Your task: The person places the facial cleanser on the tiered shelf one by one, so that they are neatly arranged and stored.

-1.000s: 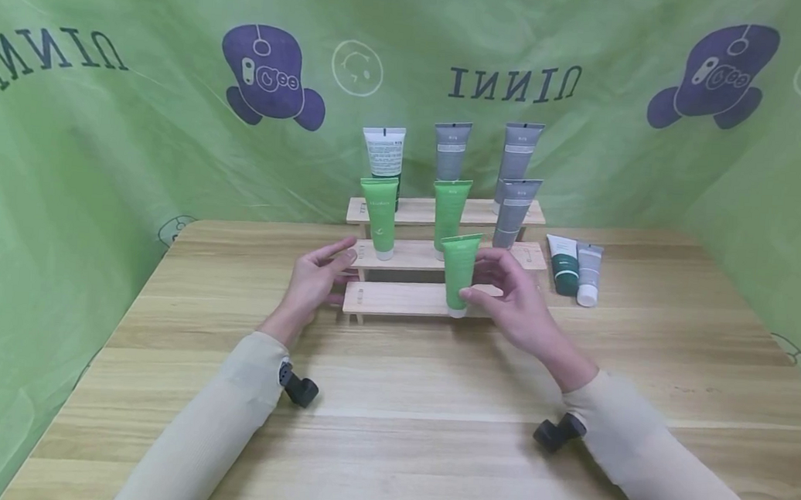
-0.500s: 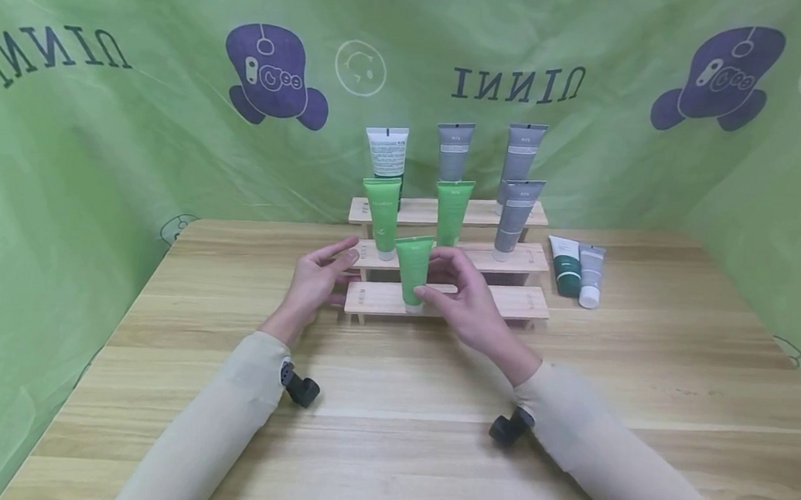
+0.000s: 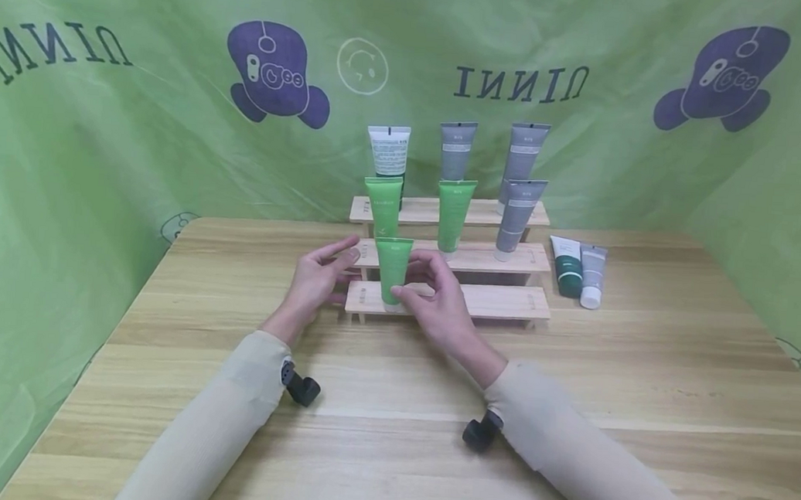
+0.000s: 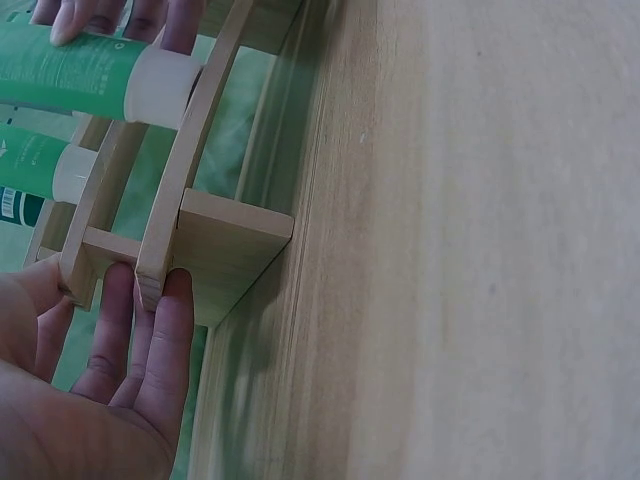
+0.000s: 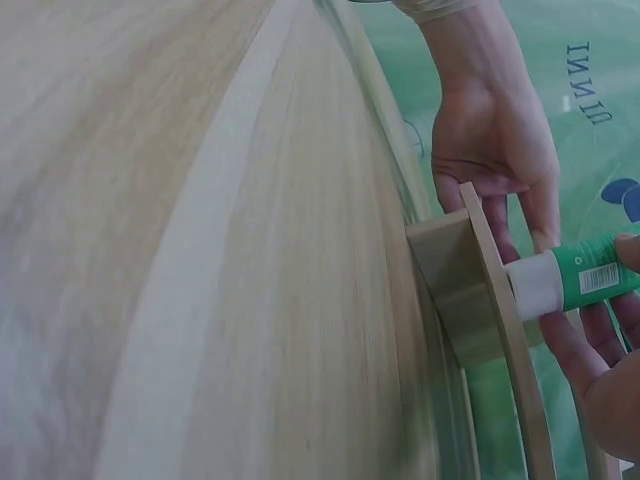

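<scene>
A three-step wooden display stand (image 3: 497,302) stands at the back of the table. My right hand (image 3: 441,309) pinches a green squeeze tube (image 3: 391,265) between thumb and fingers, upright with its white cap down. In the right wrist view that white cap (image 5: 536,286) meets the lowest step's board, close to its left end. My left hand (image 3: 313,283) holds the stand's left end; in the left wrist view its thumb lies at the middle step and its fingertips (image 4: 172,300) at the lowest board's end. The middle step bears two green tubes (image 3: 454,215) and a grey tube (image 3: 518,218).
On the top step stand a white and dark-green tube (image 3: 389,152) and two grey tubes (image 3: 456,149). Right of the stand, another white and green tube (image 3: 567,268) and a small grey tube (image 3: 592,275) lie on the table (image 3: 386,450). Green cloth (image 3: 134,162) hangs behind.
My right hand has carried the green tube left along the lowest step, from right of the middle to near the left end. My left hand has stayed at the stand's left end.
</scene>
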Action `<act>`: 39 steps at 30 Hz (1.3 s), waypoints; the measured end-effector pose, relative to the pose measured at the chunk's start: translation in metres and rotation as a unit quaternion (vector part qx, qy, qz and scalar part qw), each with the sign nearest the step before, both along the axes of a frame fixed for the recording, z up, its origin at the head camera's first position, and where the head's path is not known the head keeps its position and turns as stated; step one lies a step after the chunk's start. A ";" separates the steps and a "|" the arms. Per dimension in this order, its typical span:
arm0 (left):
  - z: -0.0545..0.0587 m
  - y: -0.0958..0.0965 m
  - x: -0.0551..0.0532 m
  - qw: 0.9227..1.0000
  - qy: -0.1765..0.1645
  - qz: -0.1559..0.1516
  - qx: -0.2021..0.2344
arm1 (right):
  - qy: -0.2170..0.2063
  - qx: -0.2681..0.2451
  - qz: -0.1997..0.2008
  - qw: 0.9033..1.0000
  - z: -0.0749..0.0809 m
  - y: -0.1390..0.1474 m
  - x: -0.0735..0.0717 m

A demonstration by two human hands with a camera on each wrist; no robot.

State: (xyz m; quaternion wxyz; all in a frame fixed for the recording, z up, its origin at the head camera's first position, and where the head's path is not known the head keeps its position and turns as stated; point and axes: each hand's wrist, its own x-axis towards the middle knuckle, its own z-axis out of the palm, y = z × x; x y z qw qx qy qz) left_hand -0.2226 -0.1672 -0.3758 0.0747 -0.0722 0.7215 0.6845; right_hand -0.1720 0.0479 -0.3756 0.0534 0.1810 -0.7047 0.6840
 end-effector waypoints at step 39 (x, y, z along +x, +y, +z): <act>0.001 0.002 0.000 1.000 -0.002 0.002 -0.001 | -0.013 0.014 0.009 1.000 0.000 0.012 0.003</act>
